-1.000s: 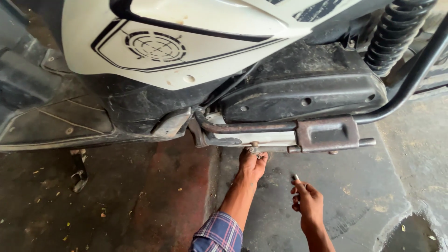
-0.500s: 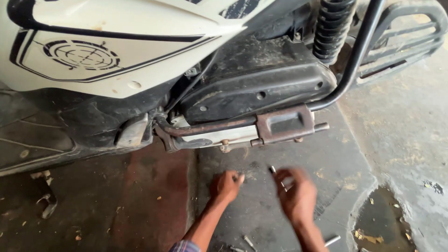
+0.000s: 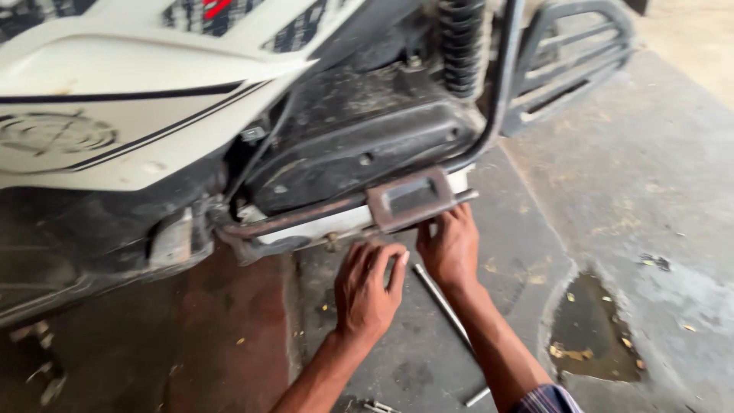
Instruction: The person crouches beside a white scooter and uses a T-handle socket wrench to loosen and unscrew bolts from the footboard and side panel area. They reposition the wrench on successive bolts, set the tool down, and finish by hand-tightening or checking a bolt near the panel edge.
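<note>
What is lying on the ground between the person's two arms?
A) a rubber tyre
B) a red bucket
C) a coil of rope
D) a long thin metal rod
D: a long thin metal rod lies on the concrete floor, running down between the left hand and the right hand below the scooter.

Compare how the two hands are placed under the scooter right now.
The left hand hangs fingers down below the bolt under the frame, with no clear grip on anything; the right hand reaches up to the rusty footrest bracket. The left hand sits nearer the camera, the right farther in. Both are bare, backs showing, and hold no tool; a metal rod lies on the floor between them.
</note>
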